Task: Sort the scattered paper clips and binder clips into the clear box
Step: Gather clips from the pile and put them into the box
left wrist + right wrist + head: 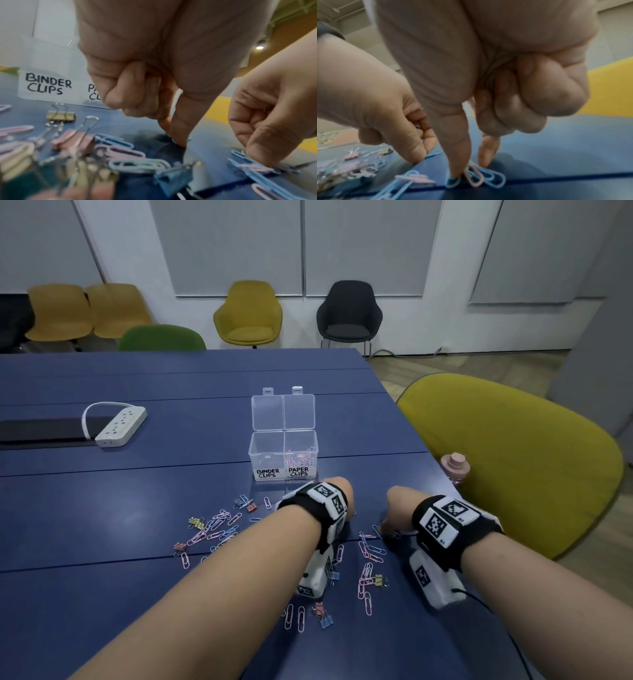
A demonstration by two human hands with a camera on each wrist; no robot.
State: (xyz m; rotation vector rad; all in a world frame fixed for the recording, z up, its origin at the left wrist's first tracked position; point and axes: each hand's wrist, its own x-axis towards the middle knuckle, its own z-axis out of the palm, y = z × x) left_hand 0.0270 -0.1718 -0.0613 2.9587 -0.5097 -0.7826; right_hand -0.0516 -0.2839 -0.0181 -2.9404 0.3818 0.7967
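Both hands down among the scattered clips just in front of the clear box (283, 455): right hand (471, 135) pinching at paper clips (481, 175) flat on the table (102, 508), left hand (145, 94) curled, its catch hidden. Likely to slip, being thin and flat. Could also snag tangled binder clips (60, 116) into the wrong half.

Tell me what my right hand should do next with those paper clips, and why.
Probably close thumb and forefinger and lift. The right hand has its fingertips down on the pink and blue paper clips, flat on the table, and the paper clips compartment stands open just ahead.
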